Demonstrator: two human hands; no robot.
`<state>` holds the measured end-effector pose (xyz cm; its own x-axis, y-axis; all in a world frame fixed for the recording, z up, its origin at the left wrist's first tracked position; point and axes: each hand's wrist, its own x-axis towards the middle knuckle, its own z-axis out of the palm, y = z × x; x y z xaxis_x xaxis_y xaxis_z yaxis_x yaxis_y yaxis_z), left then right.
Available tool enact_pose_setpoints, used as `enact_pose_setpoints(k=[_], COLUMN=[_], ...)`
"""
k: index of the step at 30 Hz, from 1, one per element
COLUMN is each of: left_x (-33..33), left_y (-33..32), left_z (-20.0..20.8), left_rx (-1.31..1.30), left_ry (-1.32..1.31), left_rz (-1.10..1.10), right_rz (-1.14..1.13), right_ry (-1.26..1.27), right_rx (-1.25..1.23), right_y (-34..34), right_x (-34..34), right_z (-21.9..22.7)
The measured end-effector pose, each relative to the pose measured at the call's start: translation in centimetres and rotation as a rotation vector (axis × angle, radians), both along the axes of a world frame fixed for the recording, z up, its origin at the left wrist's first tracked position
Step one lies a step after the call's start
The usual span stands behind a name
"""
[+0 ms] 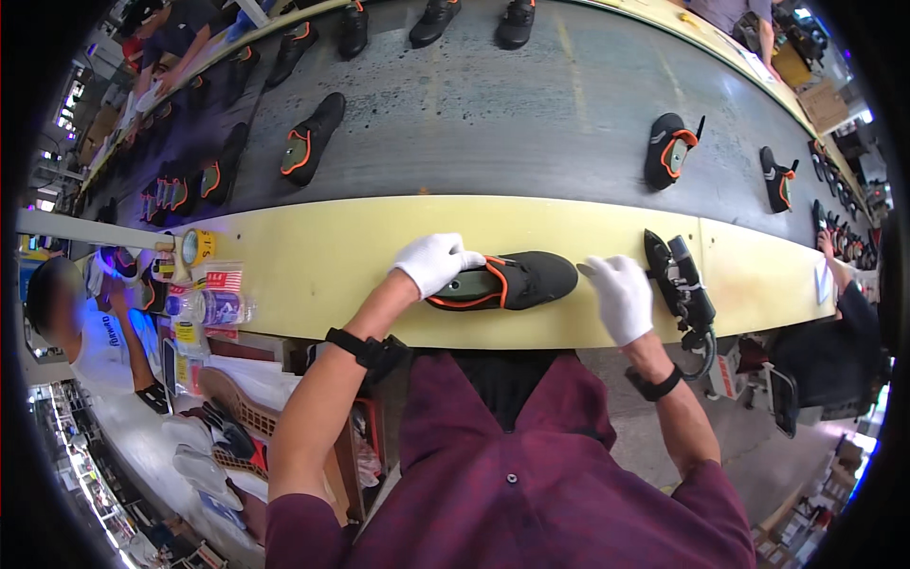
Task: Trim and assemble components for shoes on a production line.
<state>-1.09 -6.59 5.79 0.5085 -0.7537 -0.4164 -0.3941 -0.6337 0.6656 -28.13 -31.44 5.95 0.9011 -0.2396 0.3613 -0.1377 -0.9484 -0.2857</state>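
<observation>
Head view, centre: with left hand (436, 265), grips crosswise black shoe (536, 282) by collar; holds right hand (621, 299) beside toe (565, 276), closure unclear.

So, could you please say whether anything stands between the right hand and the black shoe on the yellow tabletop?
Nothing visible does: the gloved right hand is beside the toe of the black shoe. The black device lies to the right of that hand, away from the shoe.
</observation>
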Motion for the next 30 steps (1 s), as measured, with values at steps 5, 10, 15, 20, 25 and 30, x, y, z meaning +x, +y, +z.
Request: enact_pose_setpoints(k=[5, 10, 15, 20, 25, 30], left_x=[-1.9, -3.0, -3.1, -3.7, -8.8, -16.0], left_y=[-0.1, 0.4, 0.7, 2.3, 2.8, 2.9], left_z=[0.3, -1.6, -2.5, -2.0, 2.4, -1.4], left_rx=[-0.003, -0.253, -0.361, -0.575, -0.732, -0.352], left_ry=[-0.037, -0.018, -0.171, -0.855, -0.739, 0.866], left_rz=[0.075, 0.173, 0.147, 0.101, 0.296, 0.609], right_rz=[0.382, 0.397, 0.424, 0.643, 0.707, 0.761], right_ry=[0.167, 0.257, 0.177, 0.245, 0.389, 0.432], right_rx=[0.469, 0.376, 0.468, 0.281, 0.308, 0.424], right_y=[5.1, 5.8, 6.1, 5.7, 4.5, 4.4], right_x=[4.9, 6.8, 6.9, 8.7, 9.5, 9.9], right_z=[1.8, 1.8, 2.1, 5.0, 4.7, 6.1])
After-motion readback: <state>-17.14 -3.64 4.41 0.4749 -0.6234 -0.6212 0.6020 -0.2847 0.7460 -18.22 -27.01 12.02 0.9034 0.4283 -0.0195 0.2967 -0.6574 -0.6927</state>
